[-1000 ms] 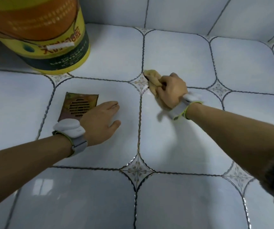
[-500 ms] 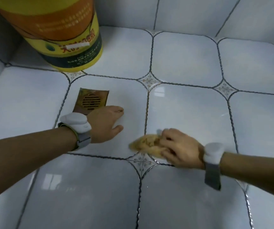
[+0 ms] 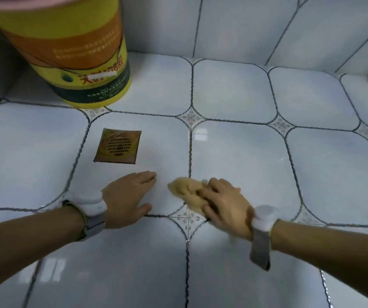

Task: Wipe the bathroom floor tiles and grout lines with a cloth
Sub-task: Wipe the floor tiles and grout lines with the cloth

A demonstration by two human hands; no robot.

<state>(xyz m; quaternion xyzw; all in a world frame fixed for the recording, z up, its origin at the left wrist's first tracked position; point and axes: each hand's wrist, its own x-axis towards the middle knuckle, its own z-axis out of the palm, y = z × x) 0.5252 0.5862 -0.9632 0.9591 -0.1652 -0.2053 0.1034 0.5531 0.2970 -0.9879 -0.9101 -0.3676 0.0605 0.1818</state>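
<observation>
A crumpled yellow cloth (image 3: pixel 186 190) is pressed onto the pale blue floor tiles (image 3: pixel 240 156), lying across a dark grout line just above a patterned corner inset (image 3: pixel 186 216). My right hand (image 3: pixel 225 203) covers the cloth's right half and grips it, slightly blurred. Flat on the neighbouring tile rests my left hand (image 3: pixel 129 194), fingers together and holding nothing, just left of the cloth. Both wrists carry white and grey bands.
A large yellow and orange bucket (image 3: pixel 72 52) stands at the back left by the wall. In the tile ahead of my left hand sits a brown square floor drain (image 3: pixel 118 146). Tiled walls rise at the back and at the left edge.
My right hand swept the cloth from the far corner inset toward me along the grout line, then edged it slightly left. My left hand drew back from the drain, which now shows fully.
</observation>
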